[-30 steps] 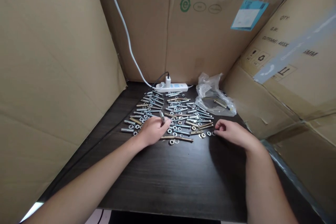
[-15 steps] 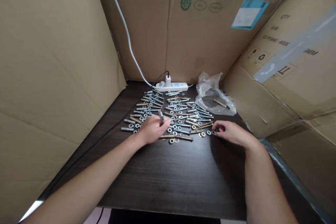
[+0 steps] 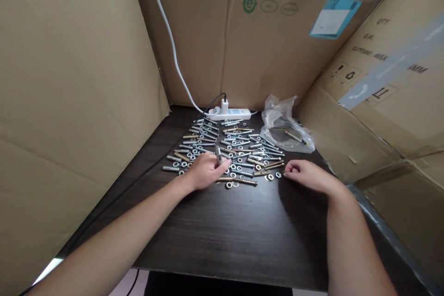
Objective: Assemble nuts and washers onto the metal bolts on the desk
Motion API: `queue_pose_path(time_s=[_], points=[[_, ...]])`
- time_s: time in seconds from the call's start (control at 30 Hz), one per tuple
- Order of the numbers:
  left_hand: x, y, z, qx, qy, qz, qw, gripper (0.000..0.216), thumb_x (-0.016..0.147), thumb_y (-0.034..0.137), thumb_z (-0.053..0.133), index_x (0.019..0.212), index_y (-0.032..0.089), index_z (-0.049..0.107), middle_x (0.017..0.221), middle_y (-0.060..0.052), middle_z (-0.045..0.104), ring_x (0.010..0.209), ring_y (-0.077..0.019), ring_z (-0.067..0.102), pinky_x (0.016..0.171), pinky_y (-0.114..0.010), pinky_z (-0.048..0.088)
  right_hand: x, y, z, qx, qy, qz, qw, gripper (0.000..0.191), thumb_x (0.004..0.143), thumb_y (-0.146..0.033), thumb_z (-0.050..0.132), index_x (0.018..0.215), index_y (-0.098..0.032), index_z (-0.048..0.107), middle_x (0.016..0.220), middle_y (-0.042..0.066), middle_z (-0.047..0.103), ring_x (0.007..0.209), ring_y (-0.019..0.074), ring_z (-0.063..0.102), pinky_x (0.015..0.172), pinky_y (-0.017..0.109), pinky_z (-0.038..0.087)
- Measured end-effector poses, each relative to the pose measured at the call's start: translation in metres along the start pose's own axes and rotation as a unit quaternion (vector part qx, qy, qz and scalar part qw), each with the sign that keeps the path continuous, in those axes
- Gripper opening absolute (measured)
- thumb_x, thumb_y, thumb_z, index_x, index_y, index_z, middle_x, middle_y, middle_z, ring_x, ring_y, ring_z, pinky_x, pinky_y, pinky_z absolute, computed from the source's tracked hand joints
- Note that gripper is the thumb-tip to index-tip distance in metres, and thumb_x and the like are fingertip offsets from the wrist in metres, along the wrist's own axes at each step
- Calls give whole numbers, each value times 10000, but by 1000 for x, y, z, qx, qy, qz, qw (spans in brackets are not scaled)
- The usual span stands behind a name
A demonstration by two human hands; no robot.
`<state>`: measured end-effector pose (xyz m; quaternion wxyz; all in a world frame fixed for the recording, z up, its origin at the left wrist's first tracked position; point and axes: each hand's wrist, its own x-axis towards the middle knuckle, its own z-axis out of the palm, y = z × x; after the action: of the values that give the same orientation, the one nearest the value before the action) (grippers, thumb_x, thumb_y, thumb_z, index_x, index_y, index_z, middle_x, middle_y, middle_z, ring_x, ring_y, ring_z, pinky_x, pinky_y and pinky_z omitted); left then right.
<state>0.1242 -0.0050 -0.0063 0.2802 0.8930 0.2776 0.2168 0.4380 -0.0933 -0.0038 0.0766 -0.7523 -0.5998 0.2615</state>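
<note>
My left hand (image 3: 206,172) is closed around a silver expansion bolt (image 3: 218,152), holding it tilted upward with the top end showing above the thumb. At the right edge of the hardware, my right hand (image 3: 302,174) has thumb and finger pinched together at the table on a small ring-shaped washer, mostly hidden by the fingertips. Just left of those fingertips lies a loose flat washer (image 3: 278,175). A brassy bolt (image 3: 244,181) lies in front of the left fingers, with another washer (image 3: 229,185) beside it. Several silver and brassy bolts, sleeves and washers spread behind both hands.
A clear plastic bag (image 3: 277,122) with some metal parts sits at the back right. A white power strip (image 3: 239,114) with a plugged-in charger stands at the back. Cardboard walls (image 3: 194,32) enclose the dark table (image 3: 222,236); a black cable (image 3: 138,178) runs along the left.
My right thumb and finger have closed on the ring washer that lay at their tips. The left hand still holds the bolt, now more upright. The whole view has shifted slightly.
</note>
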Motion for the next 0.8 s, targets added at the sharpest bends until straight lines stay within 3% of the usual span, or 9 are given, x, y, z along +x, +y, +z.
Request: queue_pose_path(time_s=[0.07,0.13,0.2,0.27,0.4,0.57,0.7,0.8], points=[[-1,0,0,0,-1,3,1000,450,930,367,325,530,161,312,526,50,273,503,-84,304,554,-226,261,-3,-3,-4,21,35,-6,999,211,746,-380,556,707,-177,599,565,-28,505,519,115,423,480,227,299],[-1,2,0,2,0,16,1000,463,932,370,324,520,160,336,517,51,273,494,-83,293,549,-228,260,-5,-9,-7,57,113,-21,992,246,769,-415,542,701,-182,585,570,-29,499,525,115,415,488,228,300],[-2,6,0,17,-6,29,999,474,928,368,334,504,158,370,498,50,290,481,-82,291,537,-233,254,-7,-21,-8,116,218,-52,968,257,794,-425,529,710,-185,564,576,-36,472,530,113,400,504,229,305],[-2,11,2,51,-14,33,998,484,914,362,362,478,156,401,470,46,314,457,-80,290,516,-240,235,-8,-38,-2,188,280,-108,935,257,814,-420,521,712,-185,543,587,-39,444,541,111,389,520,229,314],[-3,16,7,124,-22,42,991,512,892,385,409,441,150,470,414,36,373,402,-77,291,477,-252,178,-16,-82,25,245,217,-229,917,266,868,-367,489,676,-182,496,598,-31,431,572,115,404,552,230,337],[-2,14,12,189,-48,65,979,516,902,406,396,489,156,579,451,5,519,409,-91,406,469,-256,160,-29,-115,61,298,152,-284,899,226,908,-297,453,723,-179,507,652,-14,484,597,112,432,567,232,350],[0,13,13,238,-85,55,966,443,888,401,422,572,173,632,538,-4,605,461,-110,489,472,-243,169,-32,-118,69,366,173,-282,870,216,920,-288,444,744,-184,513,665,-13,486,589,106,429,544,226,343],[1,14,13,253,-102,37,961,404,878,393,442,600,178,641,568,-7,620,495,-128,534,476,-236,210,-33,-118,68,349,193,-290,870,202,917,-270,448,745,-184,511,660,-15,478,581,104,421,538,224,338]])
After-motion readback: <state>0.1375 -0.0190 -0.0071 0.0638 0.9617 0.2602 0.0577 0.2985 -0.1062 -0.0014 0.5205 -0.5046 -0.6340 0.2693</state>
